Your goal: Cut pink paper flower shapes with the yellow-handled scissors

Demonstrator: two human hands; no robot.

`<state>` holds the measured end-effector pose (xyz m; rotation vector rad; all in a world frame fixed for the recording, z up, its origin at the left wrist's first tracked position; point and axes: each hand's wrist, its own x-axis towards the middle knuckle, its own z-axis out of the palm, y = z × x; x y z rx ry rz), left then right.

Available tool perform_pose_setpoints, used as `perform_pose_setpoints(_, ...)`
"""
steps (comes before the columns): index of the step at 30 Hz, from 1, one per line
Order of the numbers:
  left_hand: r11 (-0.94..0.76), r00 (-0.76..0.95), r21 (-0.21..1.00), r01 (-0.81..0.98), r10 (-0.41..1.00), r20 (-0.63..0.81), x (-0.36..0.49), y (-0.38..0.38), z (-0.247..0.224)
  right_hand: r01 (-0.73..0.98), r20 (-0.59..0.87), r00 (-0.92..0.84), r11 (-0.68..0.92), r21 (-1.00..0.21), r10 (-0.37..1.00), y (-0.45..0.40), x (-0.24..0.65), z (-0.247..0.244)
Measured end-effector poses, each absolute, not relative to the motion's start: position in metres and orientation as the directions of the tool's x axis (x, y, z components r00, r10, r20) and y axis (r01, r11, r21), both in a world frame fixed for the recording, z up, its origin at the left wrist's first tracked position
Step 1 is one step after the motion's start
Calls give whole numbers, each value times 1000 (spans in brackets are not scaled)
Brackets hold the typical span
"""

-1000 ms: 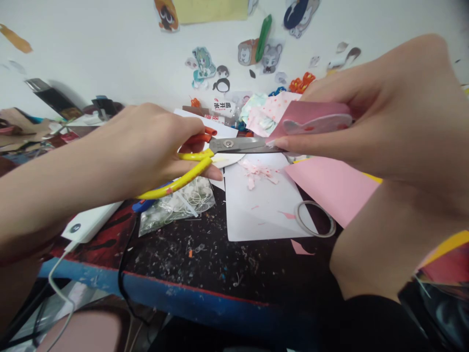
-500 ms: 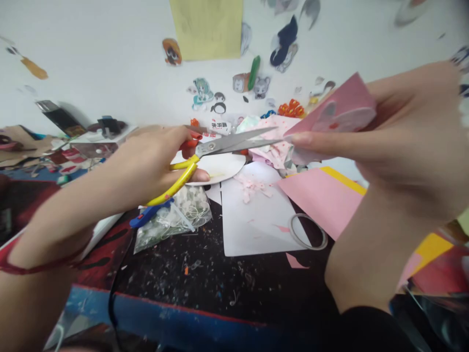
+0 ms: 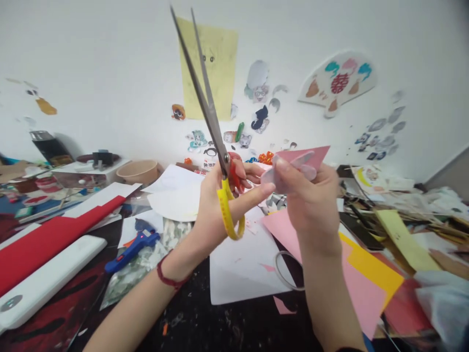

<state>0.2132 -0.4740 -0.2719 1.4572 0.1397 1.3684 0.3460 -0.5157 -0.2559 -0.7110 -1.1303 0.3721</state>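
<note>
My left hand (image 3: pixel 212 210) holds a pair of scissors (image 3: pixel 216 129) by its yellow and red handles. The blades point up and stand slightly apart. My right hand (image 3: pixel 315 208) pinches a folded piece of pink paper (image 3: pixel 318 156) together with a pale, rounded cutout (image 3: pixel 306 168). The fingertips of my left hand reach to the left edge of that cutout; whether they grip it I cannot tell. Below the hands lies a white sheet (image 3: pixel 234 278) with small pink scraps (image 3: pixel 268 267) on it.
A roll of tape (image 3: pixel 278 274) lies by the white sheet. Pink paper (image 3: pixel 366 288) and yellow paper (image 3: pixel 381 274) lie to the right. On the left are a blue glue gun (image 3: pixel 132 249), a white bar-shaped device (image 3: pixel 62 278) and a tan bowl (image 3: pixel 137 171). Stickers and a fan (image 3: pixel 339 80) hang on the wall.
The scissors have swung from pointing right at the pink paper to pointing up. Both hands have come together at the middle, and the camera view has shifted, showing more of the table.
</note>
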Motion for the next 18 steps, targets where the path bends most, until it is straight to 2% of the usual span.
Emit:
perform_pose_setpoints(6, -331, 279, 679, -655, 729, 625, 235, -479, -261, -111, 634, 424, 732, -672, 647, -512, 339, -260)
perform_pose_setpoints(9, -339, 253, 679, -652, 746, 615, 240, -480, -257, -150, 618, 449, 736, -660, 646, -510, 339, -260)
perform_pose_setpoints(13, -374, 226, 698, -610, 762, 606, 239, -477, -257, -139, 588, 443, 700, -700, 676, -506, 341, -261)
perform_pose_setpoints(18, -421, 245, 751, -508, 766, 595, 233, -464, -262, -10, 611, 417, 675, -738, 673, -501, 344, -262)
